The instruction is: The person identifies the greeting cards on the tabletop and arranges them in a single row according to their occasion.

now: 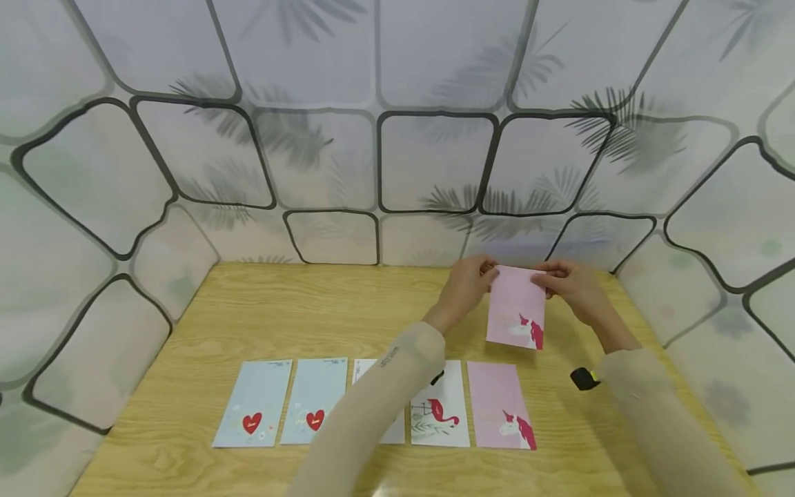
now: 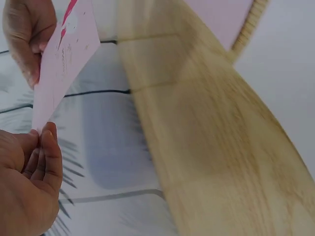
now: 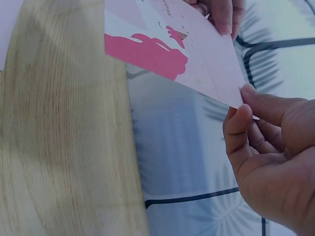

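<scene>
A pink unicorn card [image 1: 517, 304] is held up off the table at the back right, its unicorn at the lower right corner. My left hand [image 1: 467, 284] pinches its upper left corner between thumb and fingers. The upper right corner is pinched by my right hand [image 1: 574, 288]. In the left wrist view the card [image 2: 61, 64] stretches between both hands, and the right wrist view shows the right thumb and fingertips at the card's [image 3: 197, 54] edge. A second pink unicorn card [image 1: 499, 404] lies flat on the table below the raised one.
On the wooden table [image 1: 310, 304] a row of cards runs leftward: a flamingo card [image 1: 444, 414], a white card [image 1: 394, 435] partly hidden by the left sleeve, and two pale blue heart cards [image 1: 251, 404]. A patterned curtain [image 1: 435, 166] surrounds the table's back and sides.
</scene>
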Demonstrator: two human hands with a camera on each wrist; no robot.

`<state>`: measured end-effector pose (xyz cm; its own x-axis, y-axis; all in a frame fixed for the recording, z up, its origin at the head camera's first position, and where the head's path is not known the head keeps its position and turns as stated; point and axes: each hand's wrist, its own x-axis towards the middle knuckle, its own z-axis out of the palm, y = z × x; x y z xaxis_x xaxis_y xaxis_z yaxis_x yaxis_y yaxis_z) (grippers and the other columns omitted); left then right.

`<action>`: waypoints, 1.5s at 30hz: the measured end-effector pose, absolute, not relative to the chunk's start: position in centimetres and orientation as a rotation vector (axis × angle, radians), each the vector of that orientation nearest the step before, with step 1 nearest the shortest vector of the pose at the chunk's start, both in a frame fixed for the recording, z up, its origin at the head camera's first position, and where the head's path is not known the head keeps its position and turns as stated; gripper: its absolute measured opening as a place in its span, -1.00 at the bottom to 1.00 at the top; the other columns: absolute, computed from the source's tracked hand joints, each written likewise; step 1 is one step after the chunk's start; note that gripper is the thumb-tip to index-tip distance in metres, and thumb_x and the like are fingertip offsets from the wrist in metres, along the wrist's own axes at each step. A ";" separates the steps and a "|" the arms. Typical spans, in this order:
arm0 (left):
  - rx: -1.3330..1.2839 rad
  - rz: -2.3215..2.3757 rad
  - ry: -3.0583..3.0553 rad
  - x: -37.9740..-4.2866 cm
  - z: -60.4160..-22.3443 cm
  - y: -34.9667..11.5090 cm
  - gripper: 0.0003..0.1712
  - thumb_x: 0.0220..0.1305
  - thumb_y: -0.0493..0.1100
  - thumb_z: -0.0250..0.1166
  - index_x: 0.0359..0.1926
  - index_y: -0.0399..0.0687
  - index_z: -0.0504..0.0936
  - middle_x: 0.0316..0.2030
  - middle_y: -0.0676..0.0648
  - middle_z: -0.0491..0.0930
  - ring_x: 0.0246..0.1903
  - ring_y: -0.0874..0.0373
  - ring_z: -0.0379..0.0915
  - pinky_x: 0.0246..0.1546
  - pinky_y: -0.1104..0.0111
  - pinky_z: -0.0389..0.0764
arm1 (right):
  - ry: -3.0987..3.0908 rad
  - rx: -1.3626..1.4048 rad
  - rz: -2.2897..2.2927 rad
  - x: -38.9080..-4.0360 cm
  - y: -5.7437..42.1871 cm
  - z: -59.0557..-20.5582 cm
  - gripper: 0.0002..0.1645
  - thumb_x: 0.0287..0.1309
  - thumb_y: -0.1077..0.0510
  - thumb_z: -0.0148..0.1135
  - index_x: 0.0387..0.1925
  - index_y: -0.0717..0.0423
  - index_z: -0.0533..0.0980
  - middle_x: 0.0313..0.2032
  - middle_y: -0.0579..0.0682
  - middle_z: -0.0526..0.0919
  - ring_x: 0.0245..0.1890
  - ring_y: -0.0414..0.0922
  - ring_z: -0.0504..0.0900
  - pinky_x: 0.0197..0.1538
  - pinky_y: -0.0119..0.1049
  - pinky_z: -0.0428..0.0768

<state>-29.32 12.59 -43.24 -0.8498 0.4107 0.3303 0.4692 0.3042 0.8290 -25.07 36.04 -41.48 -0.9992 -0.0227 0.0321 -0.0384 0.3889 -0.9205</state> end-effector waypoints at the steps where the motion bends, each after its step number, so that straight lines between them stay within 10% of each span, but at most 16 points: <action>1: -0.831 -1.648 -2.482 -29.1 -42.9 12.6 -0.82 0.52 -0.23 0.24 -0.03 -0.24 0.70 -0.36 0.03 0.65 -0.50 0.23 0.59 -0.46 0.53 0.60 | -2.589 0.044 1.737 -24.7 36.0 -41.2 -0.51 0.41 0.16 0.31 0.10 0.54 0.47 -0.40 -0.26 0.66 -0.42 -0.27 0.57 -0.28 -0.42 0.64; 11: -0.775 -2.045 -2.437 -26.2 -41.9 12.8 -0.91 0.42 -0.32 0.33 -0.19 -0.29 0.72 -0.49 0.02 0.65 -0.64 0.20 0.58 -0.38 0.16 0.75 | -2.569 0.117 1.820 -21.7 37.4 -40.1 -0.85 0.38 0.31 0.30 -0.13 0.36 0.68 -0.36 -0.21 0.73 -0.43 -0.25 0.62 -0.32 -0.41 0.67; 38: -0.908 -1.897 -2.861 -20.0 -44.4 16.4 -0.92 0.41 -0.31 0.34 -0.23 -0.22 0.75 -0.50 0.05 0.66 -0.49 0.15 0.71 -0.45 0.44 0.69 | -2.834 -0.130 1.858 -14.8 42.4 -44.2 -0.77 0.47 0.22 0.22 -0.09 0.37 0.64 -0.31 -0.13 0.72 -0.37 -0.19 0.63 -0.25 -0.34 0.69; 45: -1.029 -1.258 -2.969 -20.0 -45.6 16.4 -0.91 0.41 -0.11 0.39 -0.22 0.06 0.81 -0.40 0.24 0.68 -0.48 0.47 0.50 -0.47 0.65 0.44 | -2.802 -0.130 1.962 -14.4 42.2 -45.6 -0.81 0.47 0.23 0.22 -0.12 0.29 0.67 -0.31 -0.14 0.72 -0.38 -0.22 0.63 -0.26 -0.34 0.68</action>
<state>-20.03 16.44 -45.65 -0.7883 0.6151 0.0114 0.4360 0.5456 0.7157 -14.45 42.19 -45.61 -0.9577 -0.0987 -0.2704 0.2203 0.3531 -0.9093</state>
